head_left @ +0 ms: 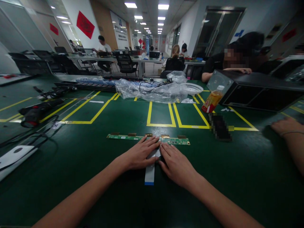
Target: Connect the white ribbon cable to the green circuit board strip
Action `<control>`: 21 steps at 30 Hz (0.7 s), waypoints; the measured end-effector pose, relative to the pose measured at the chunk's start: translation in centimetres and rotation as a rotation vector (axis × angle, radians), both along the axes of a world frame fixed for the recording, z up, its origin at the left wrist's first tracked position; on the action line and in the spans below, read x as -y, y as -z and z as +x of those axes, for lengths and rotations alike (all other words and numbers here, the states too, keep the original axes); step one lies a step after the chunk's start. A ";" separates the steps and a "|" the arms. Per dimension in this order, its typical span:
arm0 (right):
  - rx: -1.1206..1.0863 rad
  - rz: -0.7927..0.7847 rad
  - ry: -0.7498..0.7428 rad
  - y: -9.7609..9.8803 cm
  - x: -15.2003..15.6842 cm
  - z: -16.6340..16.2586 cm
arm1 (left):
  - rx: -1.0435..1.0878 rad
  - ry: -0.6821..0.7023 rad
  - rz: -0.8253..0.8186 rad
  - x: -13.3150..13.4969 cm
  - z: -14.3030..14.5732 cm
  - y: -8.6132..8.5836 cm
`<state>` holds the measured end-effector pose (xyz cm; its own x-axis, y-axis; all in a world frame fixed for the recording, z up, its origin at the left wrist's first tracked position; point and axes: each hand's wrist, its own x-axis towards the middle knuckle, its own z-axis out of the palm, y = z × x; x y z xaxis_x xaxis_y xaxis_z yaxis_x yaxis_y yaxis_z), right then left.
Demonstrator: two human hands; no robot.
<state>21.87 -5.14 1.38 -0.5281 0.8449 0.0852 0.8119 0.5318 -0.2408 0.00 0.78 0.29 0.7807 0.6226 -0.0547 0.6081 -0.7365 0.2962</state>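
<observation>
A long, narrow green circuit board point(129, 137) lies crosswise on the green table in front of me, with several copper-coloured tabs along its far edge. From its near edge a white flat ribbon cable point(149, 173) with a blue end runs toward me. My left hand point(140, 154) rests over the cable from the left, its fingers stretched out and their tips at the board's edge. From the right, my right hand point(177, 163) lies with extended fingers, tips touching or close to the board beside the left fingertips. Both hands cover where cable and board meet.
Beyond the board are yellow tape outlines point(161, 125), crumpled clear plastic point(147, 91) and a white basket point(191, 88). To the right are a drink bottle point(212, 99), a phone point(220, 126), a black case point(254, 90) and another person's arm point(293, 139). Cables and a power tool point(39, 110) lie left.
</observation>
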 end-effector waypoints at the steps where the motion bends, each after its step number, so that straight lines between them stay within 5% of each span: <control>1: -0.008 -0.004 -0.002 -0.1 -0.1 0.1 | -0.001 -0.009 0.011 0.0 0.0 0.0; 10: -0.248 0.084 0.089 -1.4 -1.0 1.2 | 0.008 0.108 0.064 -0.3 0.8 0.1; 12: -0.264 0.064 0.077 -1.5 -1.0 1.4 | -0.050 -0.076 0.106 -1.7 -0.4 0.6; 17: -0.255 -0.003 0.049 -1.6 -1.0 1.6 | -0.216 -0.808 0.107 -6.1 -8.2 0.7; 21: -0.265 -0.038 0.039 -1.6 -1.1 1.7 | -0.180 -1.142 0.136 -7.4 -14.2 0.3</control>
<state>23.59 -4.02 2.99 -0.4586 0.8694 0.1839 0.7379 0.4879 -0.4664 -14.19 8.17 0.00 -0.2505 0.9680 0.0132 0.9637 0.2480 0.0988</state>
